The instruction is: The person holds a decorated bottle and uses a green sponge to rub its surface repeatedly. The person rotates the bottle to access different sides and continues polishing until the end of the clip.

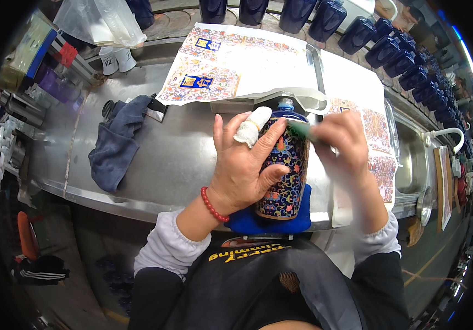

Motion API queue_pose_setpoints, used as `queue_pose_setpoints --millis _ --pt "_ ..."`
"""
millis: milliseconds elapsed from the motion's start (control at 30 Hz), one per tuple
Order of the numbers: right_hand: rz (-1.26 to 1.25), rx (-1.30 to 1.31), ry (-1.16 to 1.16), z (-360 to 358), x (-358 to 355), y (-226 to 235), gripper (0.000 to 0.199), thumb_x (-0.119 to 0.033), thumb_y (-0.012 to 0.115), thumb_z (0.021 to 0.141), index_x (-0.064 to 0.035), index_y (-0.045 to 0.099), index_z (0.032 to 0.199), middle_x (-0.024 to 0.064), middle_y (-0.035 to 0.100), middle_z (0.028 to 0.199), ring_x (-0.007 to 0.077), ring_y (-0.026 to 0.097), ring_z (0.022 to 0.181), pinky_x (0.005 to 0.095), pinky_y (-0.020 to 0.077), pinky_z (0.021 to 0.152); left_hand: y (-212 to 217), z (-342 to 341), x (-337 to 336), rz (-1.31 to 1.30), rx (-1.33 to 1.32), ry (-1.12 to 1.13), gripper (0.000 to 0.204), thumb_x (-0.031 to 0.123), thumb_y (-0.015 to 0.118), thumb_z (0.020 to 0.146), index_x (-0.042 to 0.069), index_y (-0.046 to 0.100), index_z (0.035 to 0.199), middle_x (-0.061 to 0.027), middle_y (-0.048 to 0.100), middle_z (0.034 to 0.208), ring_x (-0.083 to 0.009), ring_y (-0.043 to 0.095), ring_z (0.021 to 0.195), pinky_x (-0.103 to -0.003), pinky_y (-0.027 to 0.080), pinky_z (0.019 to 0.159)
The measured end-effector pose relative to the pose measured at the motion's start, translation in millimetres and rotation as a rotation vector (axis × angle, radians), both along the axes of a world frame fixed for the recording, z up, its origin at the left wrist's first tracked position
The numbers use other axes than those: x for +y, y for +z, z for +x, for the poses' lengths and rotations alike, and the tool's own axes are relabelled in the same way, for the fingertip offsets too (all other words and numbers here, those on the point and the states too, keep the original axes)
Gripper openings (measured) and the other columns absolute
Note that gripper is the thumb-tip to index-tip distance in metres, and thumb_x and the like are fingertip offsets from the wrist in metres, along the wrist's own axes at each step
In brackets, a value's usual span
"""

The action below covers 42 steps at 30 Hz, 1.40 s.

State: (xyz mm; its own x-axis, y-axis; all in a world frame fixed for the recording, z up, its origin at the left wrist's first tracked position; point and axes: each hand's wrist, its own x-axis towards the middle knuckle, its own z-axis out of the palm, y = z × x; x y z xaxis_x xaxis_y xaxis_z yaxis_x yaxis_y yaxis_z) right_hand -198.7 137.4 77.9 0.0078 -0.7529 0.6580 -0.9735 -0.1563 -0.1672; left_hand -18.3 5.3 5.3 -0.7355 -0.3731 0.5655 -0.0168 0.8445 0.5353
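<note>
A dark blue bottle [283, 190] with a bright floral pattern leans on a blue cloth pad [244, 221], its clear neck pointing away from me. My left hand [242, 159] steadies it from the left, index finger near the shoulder and thumb across the front. White wrapping covers a finger or two of that hand, and red beads circle the wrist. Over the bottle's upper right, my right hand [342, 137] grips a flat green scraper [301, 129] against the patterned surface. Motion blurs this hand and the scraper's tip.
Patterned transfer sheets [214, 69] lie beyond the bottle; more sheets [376, 129] lie to the right. A grey-blue cloth [116, 146] is on the steel worktop at left. Plain blue bottles [327, 21] line the far side. At right is a sink [411, 162].
</note>
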Motion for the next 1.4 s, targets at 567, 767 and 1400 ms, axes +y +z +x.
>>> queue_pose_setpoints --millis 567,767,1400 --pt "0.334 -0.663 0.079 17 27 5 0.016 -0.002 0.070 0.089 -0.0019 0.071 0.105 0.0072 0.066 0.087 0.0176 0.064 0.077 0.0307 0.0496 0.067 -23 43 35 0.198 -0.058 -0.059 0.099 0.078 0.031 0.097 -0.002 0.041 0.155 -0.0229 0.047 0.152 -0.0435 0.037 0.139 -0.066 0.011 0.119" --pt "0.244 -1.383 -0.027 12 32 -28 0.021 -0.011 0.067 0.099 0.0007 0.063 0.115 0.0029 0.066 0.098 0.0070 0.062 0.085 0.0214 0.0516 0.073 -23 41 33 0.031 -0.040 -0.028 0.098 0.076 0.034 0.097 -0.003 0.041 0.155 -0.0215 0.050 0.150 -0.0422 0.037 0.140 -0.067 0.008 0.118" --pt "0.228 -1.116 -0.130 13 25 -35 0.019 -0.015 0.066 0.100 0.0006 0.063 0.110 0.0028 0.062 0.096 0.0082 0.056 0.088 0.0234 0.0478 0.077 20 13 82 -0.230 -0.218 0.045 0.107 0.077 0.061 0.080 0.004 0.042 0.156 -0.0300 0.042 0.151 -0.0464 0.021 0.150 -0.076 -0.002 0.114"
